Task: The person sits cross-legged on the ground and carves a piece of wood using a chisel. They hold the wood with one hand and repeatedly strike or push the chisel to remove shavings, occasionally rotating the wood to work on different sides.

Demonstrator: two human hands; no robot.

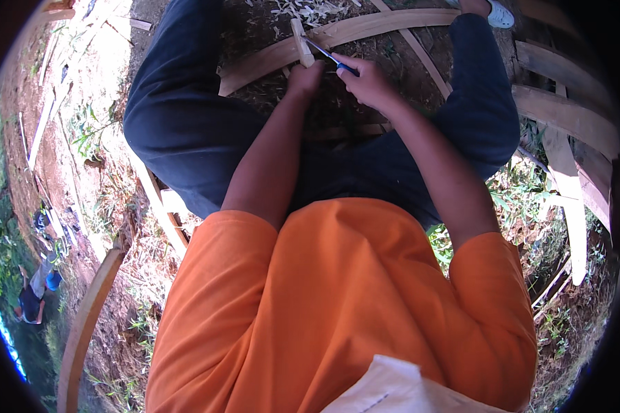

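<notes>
Between my bent knees my left hand [304, 80] grips the near end of a short pale wooden stick [300, 41], which points away from me. My right hand [369, 82] is closed around the blue handle of a knife [321, 49]. Its thin blade slants up and left, with the tip at or very near the right side of the stick; I cannot tell whether it touches. Just beyond and beneath both hands runs a wide curved wooden plank [375, 26].
Pale wood shavings [313, 9] lie on the ground beyond the stick. Curved boards [565, 113] are stacked at the right. Another curved wooden piece [89, 323] rises at the lower left. A person [32, 296] is far off at the left.
</notes>
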